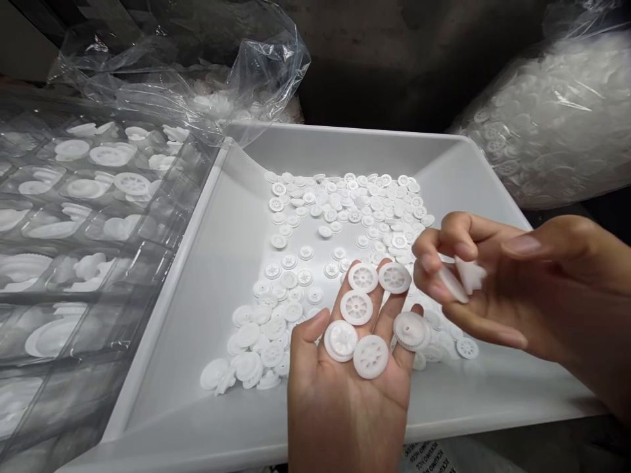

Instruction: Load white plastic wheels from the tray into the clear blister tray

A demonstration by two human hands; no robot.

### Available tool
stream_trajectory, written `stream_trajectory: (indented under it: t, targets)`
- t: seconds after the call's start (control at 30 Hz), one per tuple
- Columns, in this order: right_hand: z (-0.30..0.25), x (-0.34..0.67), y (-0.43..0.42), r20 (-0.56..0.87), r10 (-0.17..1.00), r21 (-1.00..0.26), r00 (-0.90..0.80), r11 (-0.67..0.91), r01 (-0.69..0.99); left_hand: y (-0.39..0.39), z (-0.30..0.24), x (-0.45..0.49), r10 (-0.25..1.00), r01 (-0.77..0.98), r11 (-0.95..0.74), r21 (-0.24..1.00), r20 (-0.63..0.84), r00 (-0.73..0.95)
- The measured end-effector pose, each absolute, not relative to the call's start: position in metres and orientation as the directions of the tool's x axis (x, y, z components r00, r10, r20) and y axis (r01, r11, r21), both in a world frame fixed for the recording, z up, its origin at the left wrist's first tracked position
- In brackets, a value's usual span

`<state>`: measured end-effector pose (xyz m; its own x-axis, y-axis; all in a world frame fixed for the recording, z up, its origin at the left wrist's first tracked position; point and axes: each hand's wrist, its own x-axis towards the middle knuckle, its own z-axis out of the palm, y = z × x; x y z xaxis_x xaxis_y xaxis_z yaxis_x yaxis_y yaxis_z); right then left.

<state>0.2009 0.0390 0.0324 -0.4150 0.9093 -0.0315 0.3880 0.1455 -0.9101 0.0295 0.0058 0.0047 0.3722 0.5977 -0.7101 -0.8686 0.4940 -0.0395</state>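
My left hand (340, 394) is held palm up over a white tray (172, 328), with several white plastic spoked gear wheels (371, 357) lying on its palm and fingers. My right hand (493, 276) is to the right at about the same height. Its fingers pinch two white plastic pieces (470, 276), one flat and edge-on, the other star-like, and their exact shape is partly hidden. Beneath both hands, a spread of loose white plastic gears (345, 210) covers the tray's floor, and my left hand hides part of it.
A clear compartmented plastic tray (83, 263) holding white moulded parts lies to the left of the white tray. Loose clear film (197, 66) bunches behind it. A clear bag full of white parts (552, 125) sits at the upper right.
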Motion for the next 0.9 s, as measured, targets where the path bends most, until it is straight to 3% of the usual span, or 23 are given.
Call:
stream_trajectory:
  t: [0.1, 0.17, 0.27, 0.33, 0.57, 0.67, 0.77, 0.9]
  targets:
    - [0.029, 0.201, 0.033, -0.075, 0.923, -0.988, -0.378, -0.016, 0.156, 0.007, 0.004, 0.029, 0.581, -0.873, 0.484, -0.052, -0.727, 0.366]
    - [0.026, 0.205, 0.026, -0.005, 0.896, -0.951, -0.445, 0.133, 0.279, 0.007, 0.004, 0.029, 0.566, -0.876, 0.479, -0.055, -0.743, 0.356]
    - [0.024, 0.215, 0.019, 0.106, 0.771, -0.692, -0.628, 0.511, 0.51, 0.007, 0.006, 0.029, 0.558, -0.885, 0.462, -0.058, -0.756, 0.341]
    - [0.023, 0.219, 0.018, 0.146, 0.731, -0.584, -0.666, 0.608, 0.539, 0.006, 0.007, 0.029, 0.56, -0.886, 0.46, -0.063, -0.754, 0.344]
    - [0.018, 0.198, 0.016, 0.13, 0.858, -0.702, -0.496, 0.433, 0.565, 0.0, -0.003, 0.029, 0.65, -0.854, 0.513, -0.089, -0.609, 0.454]
    - [0.02, 0.191, 0.012, 0.168, 0.875, -0.673, -0.454, 0.438, 0.595, -0.001, -0.007, 0.029, 0.677, -0.856, 0.504, -0.113, -0.564, 0.473]
    - [0.023, 0.194, 0.01, 0.196, 0.841, -0.645, -0.505, 0.498, 0.579, 0.001, -0.006, 0.028, 0.642, -0.854, 0.512, -0.097, -0.618, 0.455]
    - [0.02, 0.206, 0.01, 0.158, 0.704, -0.533, -0.693, 0.651, 0.54, 0.002, -0.004, 0.028, 0.621, -0.852, 0.512, -0.105, -0.64, 0.452]
